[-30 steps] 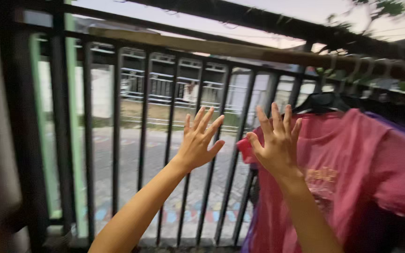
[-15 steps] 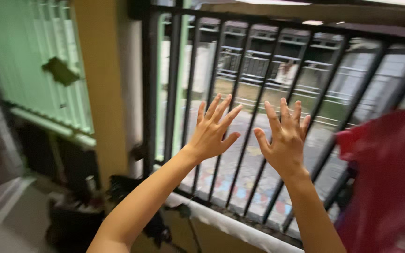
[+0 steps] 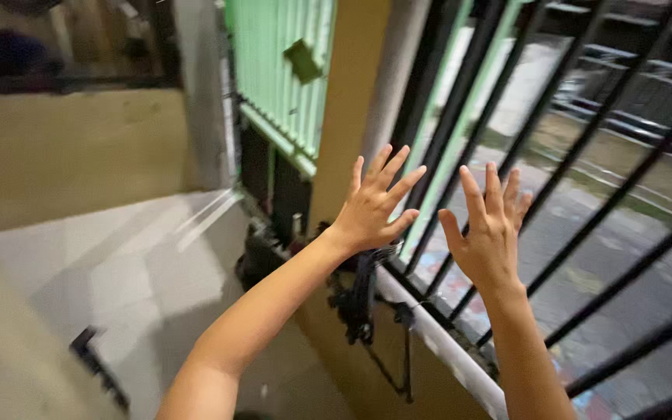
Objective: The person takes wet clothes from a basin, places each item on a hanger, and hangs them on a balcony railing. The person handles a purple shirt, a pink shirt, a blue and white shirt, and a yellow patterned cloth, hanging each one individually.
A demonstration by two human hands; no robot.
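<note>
The left hand (image 3: pixel 373 204) and the right hand (image 3: pixel 489 233) were raised empty, fingers spread apart, nothing gripped. Just beyond them a black barred railing (image 3: pixel 460 101) was seen, nearest the right hand; farther left, a green corrugated panel (image 3: pixel 281 70) was mounted.

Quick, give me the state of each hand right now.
Left hand: open, fingers spread, holding nothing, raised in front of the black railing.
Right hand: open, fingers spread, holding nothing, also before the railing.
</note>
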